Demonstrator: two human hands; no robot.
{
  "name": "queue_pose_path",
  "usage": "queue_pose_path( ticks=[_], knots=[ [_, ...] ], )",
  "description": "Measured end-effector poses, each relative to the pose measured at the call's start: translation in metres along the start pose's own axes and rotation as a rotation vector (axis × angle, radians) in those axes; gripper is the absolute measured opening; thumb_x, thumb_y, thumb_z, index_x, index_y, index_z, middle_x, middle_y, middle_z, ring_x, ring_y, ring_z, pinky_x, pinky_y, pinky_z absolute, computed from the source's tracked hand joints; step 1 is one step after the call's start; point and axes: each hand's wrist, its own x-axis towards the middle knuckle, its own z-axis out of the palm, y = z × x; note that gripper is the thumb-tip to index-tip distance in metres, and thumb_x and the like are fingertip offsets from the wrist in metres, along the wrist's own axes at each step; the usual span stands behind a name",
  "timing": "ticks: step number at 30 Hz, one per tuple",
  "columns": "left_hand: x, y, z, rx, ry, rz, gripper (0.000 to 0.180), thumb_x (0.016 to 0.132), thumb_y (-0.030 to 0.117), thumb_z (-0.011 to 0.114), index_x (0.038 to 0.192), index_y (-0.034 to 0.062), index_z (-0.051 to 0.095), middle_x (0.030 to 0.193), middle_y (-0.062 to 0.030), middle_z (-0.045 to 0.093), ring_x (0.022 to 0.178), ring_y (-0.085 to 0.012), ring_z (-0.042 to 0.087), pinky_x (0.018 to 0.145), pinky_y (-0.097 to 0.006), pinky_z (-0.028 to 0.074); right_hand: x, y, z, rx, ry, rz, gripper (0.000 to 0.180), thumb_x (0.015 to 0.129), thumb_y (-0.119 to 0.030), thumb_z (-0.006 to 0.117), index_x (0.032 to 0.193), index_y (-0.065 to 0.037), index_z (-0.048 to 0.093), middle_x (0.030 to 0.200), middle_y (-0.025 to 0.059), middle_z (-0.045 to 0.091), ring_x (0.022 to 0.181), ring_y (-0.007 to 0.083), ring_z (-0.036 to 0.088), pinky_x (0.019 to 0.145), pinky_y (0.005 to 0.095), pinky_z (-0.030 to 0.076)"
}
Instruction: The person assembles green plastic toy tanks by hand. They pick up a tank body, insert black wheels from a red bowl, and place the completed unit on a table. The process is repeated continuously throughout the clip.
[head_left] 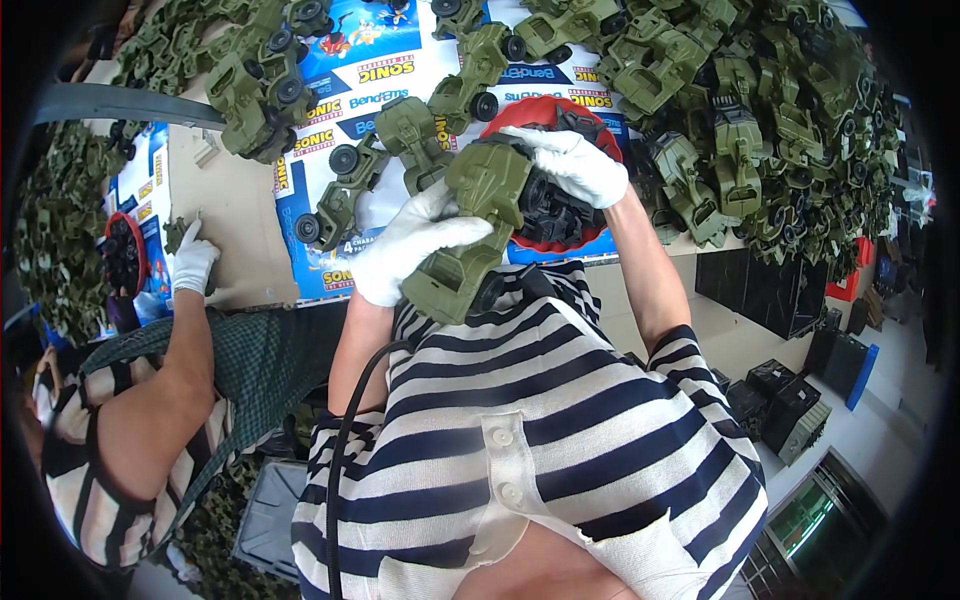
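An olive-green toy jeep (482,180) with black wheels is held tilted in front of my chest. My left hand (405,250), in a white glove, grips its side, with the thumb across the body. My white-gloved right hand (580,168) is at the jeep's far end beside a black wheel, its fingers bent over that end; the fingertips are partly hidden. Just beneath the jeep and my right hand stands a red basin (612,150) of black plastic parts (565,222). More green jeeps (408,140) lie on the table just beyond my left hand.
Green jeep bodies (735,140) are heaped on the right and along the far side. A grey curved bar (130,104) crosses the upper left. At left, a co-worker's gloved hand (193,262) touches a small green part near another red basin (140,250). Printed sheets (310,190) cover the table.
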Motion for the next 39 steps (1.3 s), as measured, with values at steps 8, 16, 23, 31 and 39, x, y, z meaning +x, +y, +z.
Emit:
queue_pose_path(
  ticks=[8, 16, 23, 31, 39],
  knots=[
    [0.036, -0.059, -0.007, 0.185, 0.158, 0.509, 0.088, 0.088, 0.02, 0.075, 0.155, 0.0085, 0.019, 0.138, -0.0087, 0.05, 0.123, -0.0155, 0.051, 0.102, -0.032, 0.043, 0.029, 0.007, 0.039, -0.2, 0.172, -0.18, 0.049, 0.103, -0.04, 0.043, 0.123, 0.0, 0.062, 0.123, 0.0109, 0.063, 0.115, 0.0186, 0.057, 0.103, 0.0339, 0.041],
    [0.051, -0.056, -0.04, 0.498, 0.35, 0.817, 0.097, 0.081, 0.064, 0.069, 0.147, 0.0005, 0.036, 0.137, -0.0138, 0.051, 0.126, -0.0224, 0.049, 0.106, -0.035, 0.04, 0.021, 0.012, 0.085, -0.761, 0.339, -0.38, 0.066, 0.079, -0.026, 0.074, 0.136, -0.005, 0.049, 0.132, 0.0171, 0.055, 0.122, 0.0318, 0.054, 0.104, 0.0404, 0.042],
    [0.044, -0.056, -0.039, 0.407, 0.323, 0.817, 0.079, 0.082, 0.055, 0.073, 0.135, 0.0012, 0.048, 0.128, -0.0123, 0.056, 0.118, -0.0219, 0.055, 0.1, -0.035, 0.044, 0.03, 0.022, 0.099, -0.739, 0.434, -0.532, 0.051, 0.076, -0.016, 0.072, 0.122, -0.002, 0.055, 0.112, 0.0189, 0.062, 0.105, 0.0364, 0.06, 0.092, 0.0425, 0.048],
    [0.038, -0.06, -0.034, 0.517, 0.489, 0.816, 0.036, 0.091, 0.021, 0.063, 0.12, 0.0015, 0.056, 0.115, -0.0112, 0.061, 0.106, -0.0201, 0.059, 0.094, -0.033, 0.047, 0.031, 0.039, 0.102, -0.681, 0.491, -0.456, 0.034, 0.082, -0.01, 0.064, 0.115, -0.001, 0.06, 0.107, 0.0187, 0.064, 0.098, 0.0352, 0.064, 0.088, 0.0404, 0.05],
    [0.024, 0.02, -0.083, 1.467, 0.959, 0.316, 0.106, 0.062, 0.042, 0.088, 0.146, 0.0016, 0.037, 0.126, -0.0261, 0.056, 0.115, -0.0371, 0.058, 0.096, -0.042, 0.047, 0.091, 0.02, 0.048, -0.963, 0.789, -0.488, 0.051, 0.088, -0.03, 0.069, 0.128, -0.003, 0.054, 0.128, 0.0198, 0.058, 0.119, 0.0346, 0.056, 0.1, 0.0416, 0.044]
  ],
)
